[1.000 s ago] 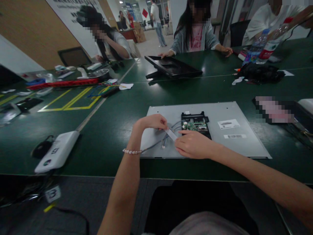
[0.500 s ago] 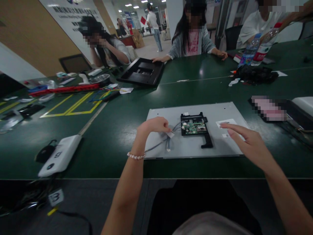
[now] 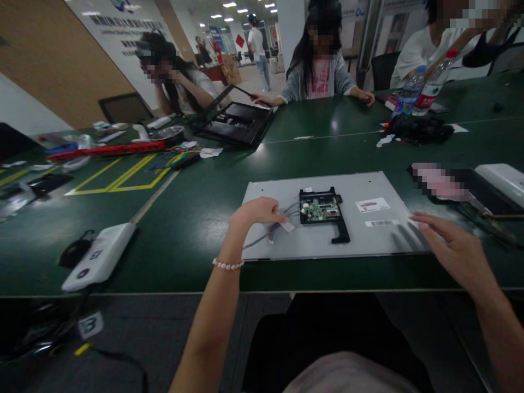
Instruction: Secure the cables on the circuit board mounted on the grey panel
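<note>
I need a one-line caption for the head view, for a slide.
Left hand pinches a white tab by the circuit board on a grey panel; open right hand at the panel's right edge.

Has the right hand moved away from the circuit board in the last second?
Yes. The right hand went rightward, from beside the circuit board to the right edge of the grey panel, fingers open; the left hand keeps pinching the cables.
</note>
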Demonstrator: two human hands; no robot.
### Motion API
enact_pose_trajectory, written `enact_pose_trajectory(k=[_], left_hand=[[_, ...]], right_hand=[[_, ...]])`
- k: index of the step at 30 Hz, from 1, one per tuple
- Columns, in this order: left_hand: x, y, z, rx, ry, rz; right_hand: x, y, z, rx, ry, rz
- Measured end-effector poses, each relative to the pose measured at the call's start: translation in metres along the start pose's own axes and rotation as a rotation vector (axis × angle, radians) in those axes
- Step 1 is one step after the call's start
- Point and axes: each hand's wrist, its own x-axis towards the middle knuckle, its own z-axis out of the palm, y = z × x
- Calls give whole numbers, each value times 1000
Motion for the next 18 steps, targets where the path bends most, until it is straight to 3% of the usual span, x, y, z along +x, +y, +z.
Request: enact_pose_trajectory(k=[4,10,14,18], left_hand=[[-15,8,4,26,162,-38],[-55,26,11,-63,383,-87],[-76,36,40,-225,504,-179],[-92,43,73,-349,799,-269]], right_hand=[[7,1,-3,-33,26,-15],[13,12,-2,-61,-45,57],[16,20,2,-1,-72,74],[16,14,2,153,-104,181]])
